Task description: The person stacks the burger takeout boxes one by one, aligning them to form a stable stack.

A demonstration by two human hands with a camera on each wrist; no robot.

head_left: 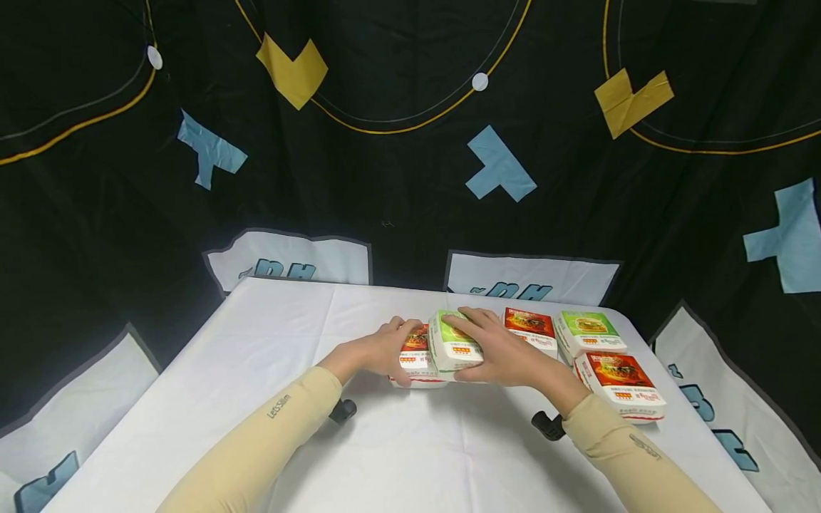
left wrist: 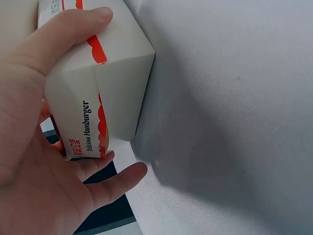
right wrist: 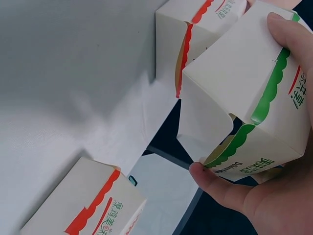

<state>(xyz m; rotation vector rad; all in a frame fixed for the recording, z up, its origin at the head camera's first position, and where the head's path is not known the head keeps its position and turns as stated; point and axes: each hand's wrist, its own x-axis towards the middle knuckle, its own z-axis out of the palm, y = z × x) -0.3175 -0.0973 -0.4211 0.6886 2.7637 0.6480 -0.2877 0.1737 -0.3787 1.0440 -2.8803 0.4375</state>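
Observation:
My left hand (head_left: 383, 350) grips a red-topped hamburger box (head_left: 417, 362) by its left side. In the left wrist view the thumb lies across the box's (left wrist: 124, 36) near white face, with "Delicious Hamburger" printed on its end. My right hand (head_left: 503, 349) holds a green-topped hamburger box (head_left: 457, 349), its thumb on the near face and its fingers over the far top edge. That green box is tilted and overlaps the red one's right end in the head view. Through a gap at the green-edged flap of the box (right wrist: 232, 63), part of its inside shows.
To the right are a red-topped box (head_left: 529, 329) partly behind my right forearm, a green-topped box (head_left: 586, 331) and another red-topped box (head_left: 622, 385) nearer me. All stand on a white-covered table (head_left: 288, 328). Black cloth (head_left: 398, 199) hangs behind it.

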